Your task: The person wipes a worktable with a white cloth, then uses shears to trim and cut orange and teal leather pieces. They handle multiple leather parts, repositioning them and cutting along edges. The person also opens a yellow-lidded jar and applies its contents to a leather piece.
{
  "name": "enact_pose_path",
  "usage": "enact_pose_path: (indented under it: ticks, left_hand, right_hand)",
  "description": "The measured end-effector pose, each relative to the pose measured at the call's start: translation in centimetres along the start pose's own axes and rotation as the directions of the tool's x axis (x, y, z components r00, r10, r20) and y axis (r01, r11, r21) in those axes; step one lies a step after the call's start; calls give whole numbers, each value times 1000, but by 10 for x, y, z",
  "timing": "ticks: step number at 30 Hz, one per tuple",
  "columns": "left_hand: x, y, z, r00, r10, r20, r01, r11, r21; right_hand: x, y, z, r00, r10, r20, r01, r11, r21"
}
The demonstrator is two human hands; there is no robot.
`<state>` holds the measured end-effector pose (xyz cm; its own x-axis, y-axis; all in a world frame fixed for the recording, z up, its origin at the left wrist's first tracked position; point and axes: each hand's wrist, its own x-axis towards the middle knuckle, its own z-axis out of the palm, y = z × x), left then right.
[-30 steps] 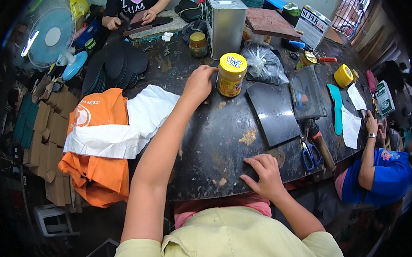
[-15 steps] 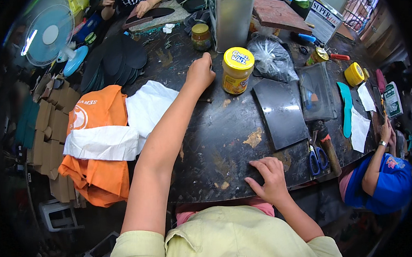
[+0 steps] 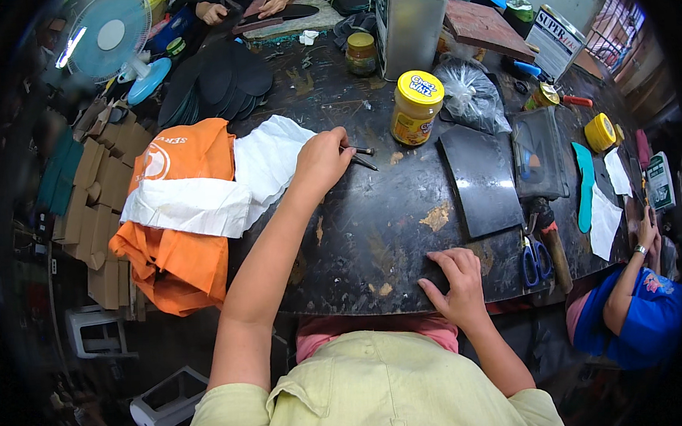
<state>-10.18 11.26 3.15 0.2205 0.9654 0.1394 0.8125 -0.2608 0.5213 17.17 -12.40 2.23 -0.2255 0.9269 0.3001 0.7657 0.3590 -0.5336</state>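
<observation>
My left hand (image 3: 321, 166) is closed, knuckles up, over the table just right of a white cloth (image 3: 276, 151). Out of its fingers sticks a thin dark pointed tool (image 3: 366, 164), mostly hidden by the hand. Close beside it a second dark rod (image 3: 361, 150) shows its end; I cannot tell whether I touch it. My right hand (image 3: 460, 284) lies at the near table edge, fingers loosely apart and holding nothing. Ahead stands a yellow-lidded jar (image 3: 414, 109). Right of it lies a dark, glossy sheet (image 3: 482, 181).
Scissors (image 3: 536, 260) and a hammer (image 3: 552, 244) lie by the right edge. An orange cloth (image 3: 182, 271) hangs over the left edge. Black sole-shaped pieces (image 3: 218, 80), a metal can (image 3: 408, 28) and a fan (image 3: 110, 36) stand farther back. Co-workers sit across and at right.
My left hand has come back toward me from near the jar, down beside the rod on the table. My right hand stays by the edge. The view has shifted slightly.
</observation>
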Motion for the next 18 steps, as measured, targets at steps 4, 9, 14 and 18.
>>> enact_pose_path:
  ticks: [4,9,14,18]
  left_hand:
    - [-10,7,-4,974,221,-51,-204,952,229]
    - [-13,7,10,913,409,16,-401,885,236]
    - [-31,9,29,915,403,-37,-387,899,205]
    - [-72,24,39,915,373,-155,-376,927,13]
  right_hand:
    - [0,-2,-1,1000,-7,-9,7,1000,1]
    - [-3,-2,1,1000,-4,1,4,1000,-19]
    - [0,1,2,999,16,-40,-14,998,69]
    - [41,8,6,997,-40,-68,51,984,171]
